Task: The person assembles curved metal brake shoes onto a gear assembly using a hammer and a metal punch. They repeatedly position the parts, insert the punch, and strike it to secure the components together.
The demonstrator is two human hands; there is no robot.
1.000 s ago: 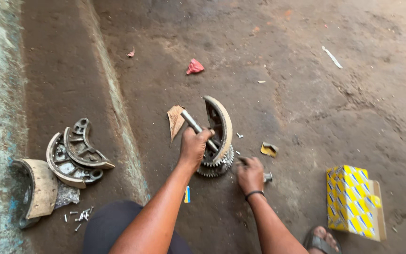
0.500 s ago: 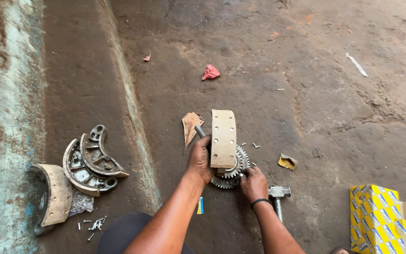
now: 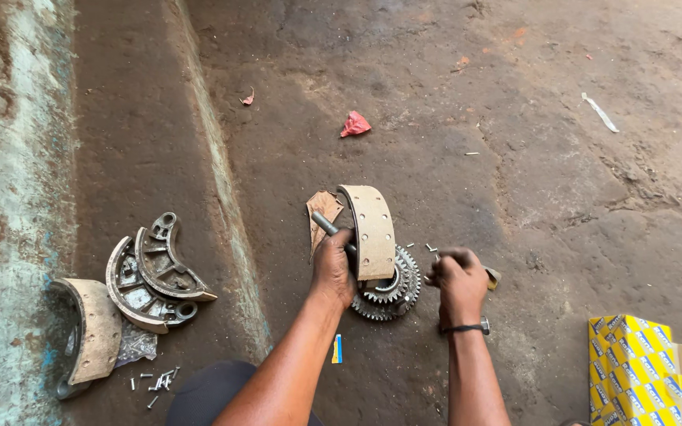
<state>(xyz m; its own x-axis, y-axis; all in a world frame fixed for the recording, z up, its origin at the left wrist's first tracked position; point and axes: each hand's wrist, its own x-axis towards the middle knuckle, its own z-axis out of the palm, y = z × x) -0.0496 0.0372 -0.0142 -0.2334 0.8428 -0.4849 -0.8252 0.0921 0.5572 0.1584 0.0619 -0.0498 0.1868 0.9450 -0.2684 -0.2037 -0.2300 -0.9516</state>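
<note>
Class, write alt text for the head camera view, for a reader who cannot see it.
A person's left hand presses a metal rod against a lined brake shoe standing on a toothed gear on a dirt floor. The right hand grips a small tool beside it. More brake shoes lie left; a yellow box sits right.

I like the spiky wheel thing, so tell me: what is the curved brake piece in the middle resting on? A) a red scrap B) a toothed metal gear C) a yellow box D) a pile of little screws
B: the curved brake shoe stands on the toothed gear lying flat on the ground, steadied by the left hand, while the yellow box sits far off to the right.
</note>
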